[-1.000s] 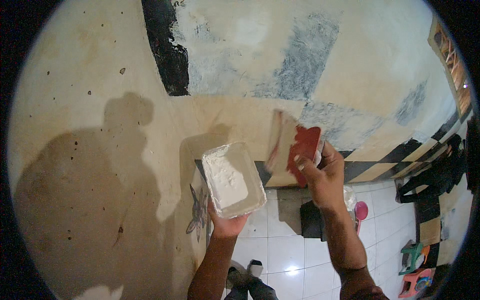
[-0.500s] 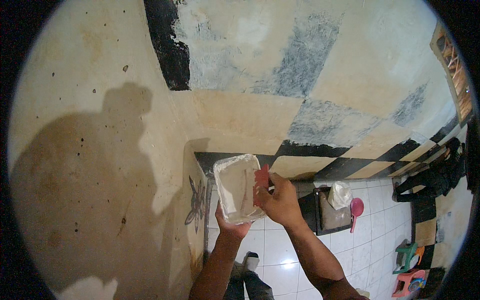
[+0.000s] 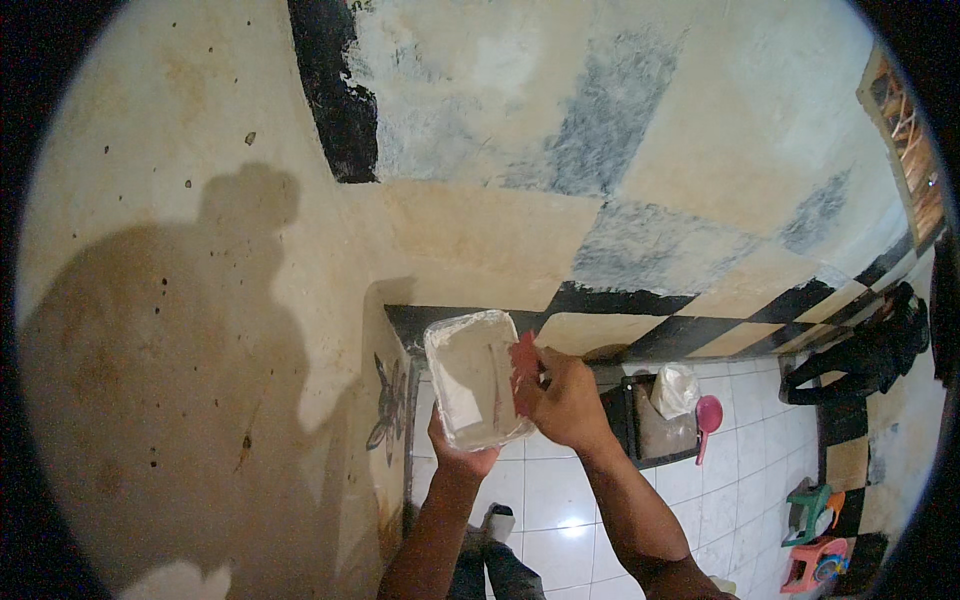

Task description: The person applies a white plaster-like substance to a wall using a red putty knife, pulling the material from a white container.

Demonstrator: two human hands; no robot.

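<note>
My left hand (image 3: 463, 455) grips a rectangular plastic tub (image 3: 447, 388) from below, its fingers mostly hidden under the base. Whitish paste (image 3: 480, 365) coats the tub's bottom and walls. A flat red scraper (image 3: 522, 372) is pinched in my right hand (image 3: 568, 400), thumb on the near face. The scraper stands at the tub's right rim, its edge smeared with paste. Both hands are held above the floor, close to the wall corner. On the wall ahead (image 3: 480, 225), black and cream checks are partly covered by a pale, streaky coat.
A stained beige wall (image 3: 190, 350) rises close on my left. On the white tiled floor (image 3: 560, 490) lie a dark tray (image 3: 665, 440), a white plastic bag (image 3: 676, 390) and a pink dipper (image 3: 708, 412). Small green (image 3: 808, 512) and red (image 3: 815, 562) stools stand at right, below dark hanging cloth (image 3: 870, 340).
The scraper has shifted slightly against the tub's right rim. Both hands stay nearly in place, and the whole view has moved a little.
</note>
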